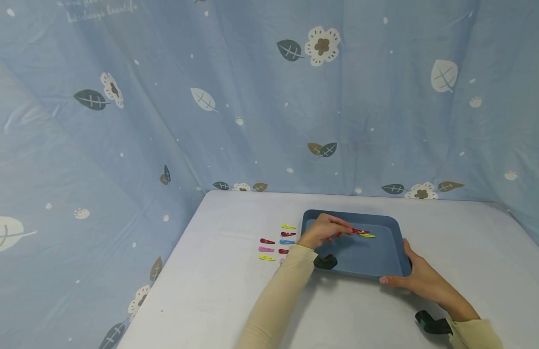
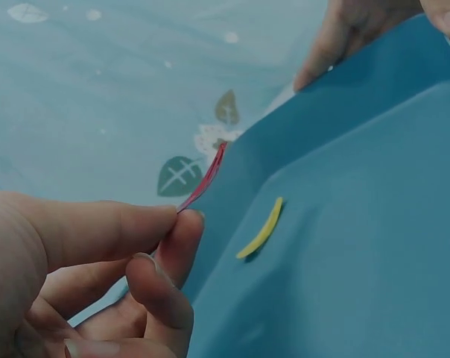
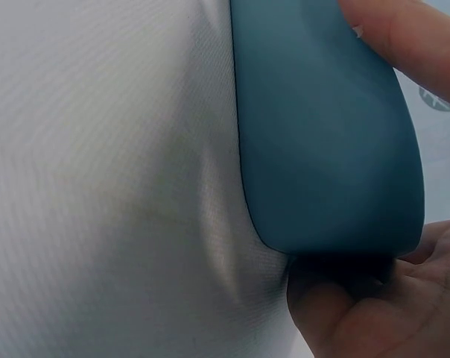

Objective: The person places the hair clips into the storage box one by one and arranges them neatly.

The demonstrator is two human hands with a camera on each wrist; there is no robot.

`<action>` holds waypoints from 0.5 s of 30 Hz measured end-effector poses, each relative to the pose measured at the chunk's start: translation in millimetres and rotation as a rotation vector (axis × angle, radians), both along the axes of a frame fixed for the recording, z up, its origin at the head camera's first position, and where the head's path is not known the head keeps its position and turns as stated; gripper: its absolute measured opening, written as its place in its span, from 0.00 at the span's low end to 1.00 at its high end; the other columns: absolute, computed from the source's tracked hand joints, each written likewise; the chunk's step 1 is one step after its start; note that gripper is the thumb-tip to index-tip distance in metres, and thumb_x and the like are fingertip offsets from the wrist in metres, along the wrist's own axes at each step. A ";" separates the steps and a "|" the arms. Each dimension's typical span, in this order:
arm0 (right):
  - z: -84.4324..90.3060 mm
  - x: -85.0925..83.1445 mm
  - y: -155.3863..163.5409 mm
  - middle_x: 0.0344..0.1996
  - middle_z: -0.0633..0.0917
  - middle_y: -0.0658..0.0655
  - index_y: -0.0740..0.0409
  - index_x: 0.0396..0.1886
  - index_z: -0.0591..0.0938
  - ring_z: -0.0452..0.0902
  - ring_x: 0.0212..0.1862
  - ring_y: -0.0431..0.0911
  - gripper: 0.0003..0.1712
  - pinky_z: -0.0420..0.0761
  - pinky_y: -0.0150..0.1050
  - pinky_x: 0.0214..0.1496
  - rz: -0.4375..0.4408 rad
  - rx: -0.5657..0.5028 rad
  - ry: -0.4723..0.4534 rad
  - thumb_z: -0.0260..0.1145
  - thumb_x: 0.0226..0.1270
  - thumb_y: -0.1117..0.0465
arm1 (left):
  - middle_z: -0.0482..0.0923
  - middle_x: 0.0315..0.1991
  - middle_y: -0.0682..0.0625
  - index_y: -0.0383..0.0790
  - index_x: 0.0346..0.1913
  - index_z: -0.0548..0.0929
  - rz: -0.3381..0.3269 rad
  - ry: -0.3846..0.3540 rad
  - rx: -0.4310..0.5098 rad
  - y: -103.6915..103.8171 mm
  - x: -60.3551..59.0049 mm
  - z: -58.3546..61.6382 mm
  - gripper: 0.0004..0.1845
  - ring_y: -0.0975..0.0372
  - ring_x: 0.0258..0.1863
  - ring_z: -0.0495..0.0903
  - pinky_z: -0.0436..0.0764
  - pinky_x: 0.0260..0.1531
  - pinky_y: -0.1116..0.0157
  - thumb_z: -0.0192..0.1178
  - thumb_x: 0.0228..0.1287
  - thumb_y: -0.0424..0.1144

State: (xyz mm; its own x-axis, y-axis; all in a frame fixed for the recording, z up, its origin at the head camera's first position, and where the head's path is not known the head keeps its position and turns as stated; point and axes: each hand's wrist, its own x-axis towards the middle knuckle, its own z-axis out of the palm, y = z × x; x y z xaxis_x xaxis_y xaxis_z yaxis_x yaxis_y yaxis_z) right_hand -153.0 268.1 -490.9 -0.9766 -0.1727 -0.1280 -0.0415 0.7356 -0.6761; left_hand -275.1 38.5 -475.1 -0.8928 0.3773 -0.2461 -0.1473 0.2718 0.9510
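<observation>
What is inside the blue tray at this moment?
One yellow hair clip lies on the blue tray floor. The left hand pinches a red hair clip above it; anything under that hand stays hidden.

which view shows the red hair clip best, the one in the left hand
The left wrist view: the red hair clip fills the frame's middle, pinched by the left hand over the blue tray. The head view shows it small beside a yellow hair clip. The right wrist view misses it.

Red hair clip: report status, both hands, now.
Left hand pinches red hair clip over blue tray. Right hand grips tray's near right corner. Yellow clip lies in tray. Nothing in the way.
</observation>
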 end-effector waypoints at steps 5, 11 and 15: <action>2.5 -1.3 1.6 0.59 0.40 0.73 0.57 0.58 0.23 0.44 0.56 0.69 0.63 0.60 0.60 0.44 0.013 -0.032 -0.039 0.62 0.45 0.43 | 0.79 0.24 0.49 0.50 0.25 0.84 0.008 0.029 -0.038 2.4 3.4 1.7 0.03 0.59 0.15 0.66 0.59 0.08 0.66 0.64 0.42 0.42; 4.4 -2.1 1.7 0.60 0.37 0.71 0.55 0.58 0.23 0.43 0.57 0.68 0.62 0.58 0.60 0.45 0.012 -0.061 -0.066 0.62 0.46 0.43 | 0.80 0.23 0.52 0.46 0.26 0.84 0.001 0.038 -0.043 6.9 9.3 7.8 0.03 0.59 0.14 0.65 0.57 0.08 0.67 0.62 0.44 0.38; 7.0 -1.7 0.6 0.59 0.41 0.74 0.58 0.59 0.24 0.45 0.56 0.69 0.63 0.61 0.59 0.44 0.015 -0.037 -0.044 0.62 0.45 0.43 | 0.80 0.22 0.54 0.47 0.25 0.84 0.005 0.030 -0.072 9.7 7.8 6.1 0.03 0.61 0.10 0.60 0.54 0.06 0.67 0.63 0.43 0.39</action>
State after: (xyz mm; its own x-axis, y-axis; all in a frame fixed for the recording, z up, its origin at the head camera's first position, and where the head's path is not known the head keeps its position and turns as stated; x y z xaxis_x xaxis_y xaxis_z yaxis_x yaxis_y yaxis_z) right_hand -154.7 268.7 -483.9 -0.9674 -0.1925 -0.1645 -0.0215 0.7098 -0.7041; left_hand -267.3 48.2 -469.0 -0.9018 0.3555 -0.2458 -0.1208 0.3388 0.9331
